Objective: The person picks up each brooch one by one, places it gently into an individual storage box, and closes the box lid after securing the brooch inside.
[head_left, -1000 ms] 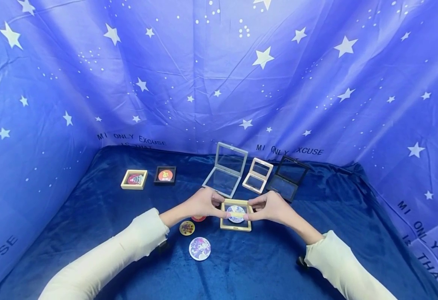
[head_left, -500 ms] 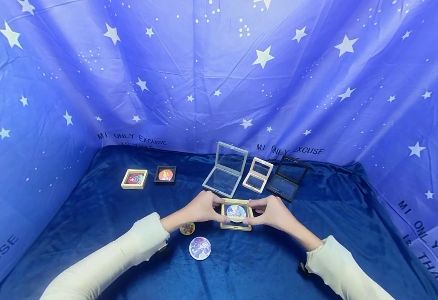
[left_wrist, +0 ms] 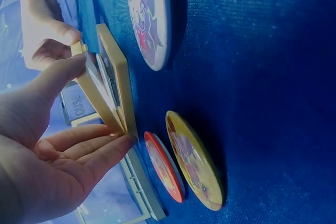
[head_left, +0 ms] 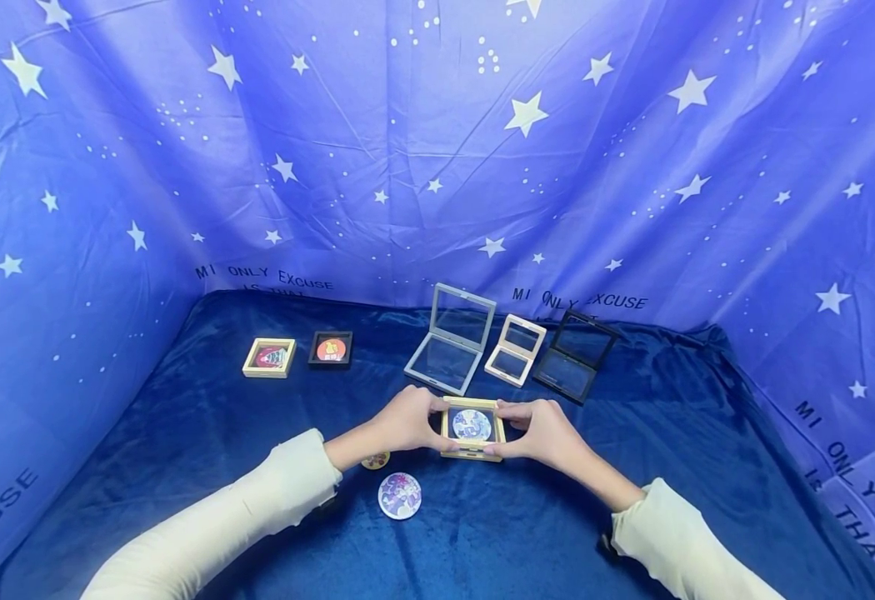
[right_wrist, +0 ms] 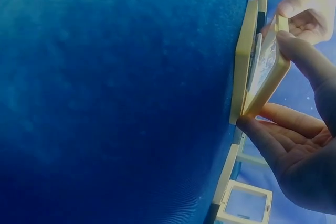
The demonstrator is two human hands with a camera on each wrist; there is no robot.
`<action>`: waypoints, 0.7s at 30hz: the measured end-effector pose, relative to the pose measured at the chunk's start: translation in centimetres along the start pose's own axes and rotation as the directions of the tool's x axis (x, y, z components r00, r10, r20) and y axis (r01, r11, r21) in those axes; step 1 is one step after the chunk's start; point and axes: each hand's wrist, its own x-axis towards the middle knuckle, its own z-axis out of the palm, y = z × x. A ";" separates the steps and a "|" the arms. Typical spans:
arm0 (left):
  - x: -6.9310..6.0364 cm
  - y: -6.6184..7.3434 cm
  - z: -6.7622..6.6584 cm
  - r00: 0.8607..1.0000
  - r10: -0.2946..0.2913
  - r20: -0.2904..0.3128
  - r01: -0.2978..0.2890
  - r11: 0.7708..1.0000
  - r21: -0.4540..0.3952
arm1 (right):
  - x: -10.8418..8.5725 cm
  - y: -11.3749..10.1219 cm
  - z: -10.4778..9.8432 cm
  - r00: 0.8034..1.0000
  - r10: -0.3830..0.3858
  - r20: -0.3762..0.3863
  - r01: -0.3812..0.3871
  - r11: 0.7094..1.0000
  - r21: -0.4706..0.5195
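A hinged yellow frame case (head_left: 472, 403) lies on the blue cloth, its lid tilted at a narrow angle over the base. Inside it is a round blue-and-white badge (head_left: 471, 425). The left hand (head_left: 406, 419) pinches the case's left side, thumb on the lid's front edge and fingers at the hinge end (left_wrist: 126, 129). Mirroring it, the right hand (head_left: 546, 433) grips the right side, thumb on the lid (right_wrist: 282, 51). Near the left wrist lie a purple-and-white badge (head_left: 400, 496), a yellow badge (head_left: 376, 460) and a red badge (left_wrist: 164, 166).
Behind the hands stand three opened frames: grey (head_left: 445, 363), pink (head_left: 505, 365) and black (head_left: 567, 379). Back left are a closed cream frame (head_left: 265, 372) and a closed black frame (head_left: 330, 362), each holding a badge. A starry curtain (head_left: 437, 125) rises behind the cloth.
The lid of the yellow case has come down toward its base, with both thumbs moving nearer its front edge. The left forearm now hides the red badge from the head view.
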 end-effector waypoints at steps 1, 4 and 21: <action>0.0 0.0 0.0 1.000 0.002 -0.003 -0.002 1.000 0.013 | 0.0 0.0 0.0 1.000 -0.004 -0.003 0.004 1.000 0.000; 0.1 0.1 0.2 1.000 0.007 -0.004 -0.007 0.998 0.057 | -0.1 0.0 0.2 1.000 -0.022 -0.010 0.022 1.000 -0.012; -0.1 0.8 0.4 1.000 0.001 -0.005 0.000 0.985 0.174 | -0.4 0.0 0.8 0.999 -0.028 -0.025 0.027 0.999 -0.037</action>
